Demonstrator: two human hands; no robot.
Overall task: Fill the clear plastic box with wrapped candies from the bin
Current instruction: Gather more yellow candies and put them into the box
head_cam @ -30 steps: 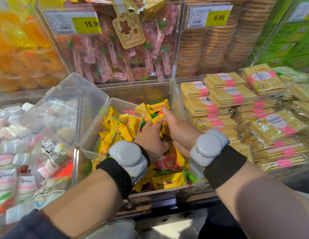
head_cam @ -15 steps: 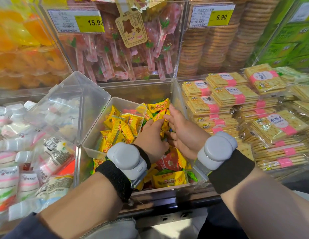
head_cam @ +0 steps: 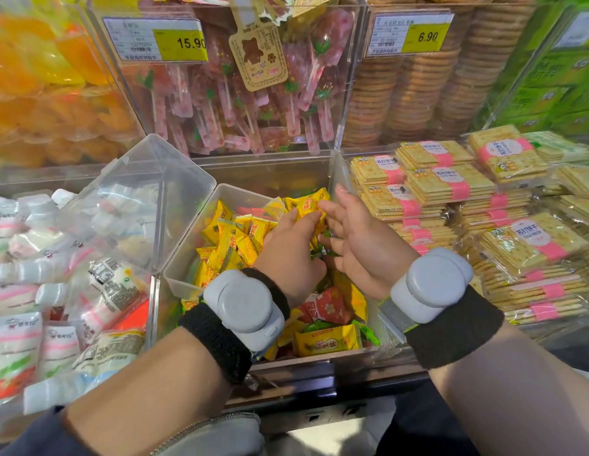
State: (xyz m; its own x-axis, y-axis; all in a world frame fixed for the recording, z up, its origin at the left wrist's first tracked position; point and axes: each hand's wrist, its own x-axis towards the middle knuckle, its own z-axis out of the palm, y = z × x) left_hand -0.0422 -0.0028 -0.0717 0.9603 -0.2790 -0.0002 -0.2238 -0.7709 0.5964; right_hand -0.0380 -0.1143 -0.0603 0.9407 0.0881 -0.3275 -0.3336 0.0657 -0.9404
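With your left hand [head_cam: 291, 245] closed on yellow candies [head_cam: 304, 205] above the bin [head_cam: 319, 360] and your right hand [head_cam: 359, 245] spread wide beside it, tip them into the half-full box [head_cam: 187, 278] just left.

Your view is bright, evenly lit from overhead; glare on the clear bin fronts [head_cam: 349, 93]; edges bowed and soft.

The clear plastic box [head_cam: 201, 209] is showing smooth, slightly frosted walls. The wrapped candies [head_cam: 233, 238] are gleaming in glossy yellow film. The wristbands [head_cam: 457, 334] are looking like matt black knitted cloth, carrying smooth grey plastic pods [head_cam: 431, 284]. The cracker packs [head_cam: 451, 182] are shining under crinkled clear wrap.
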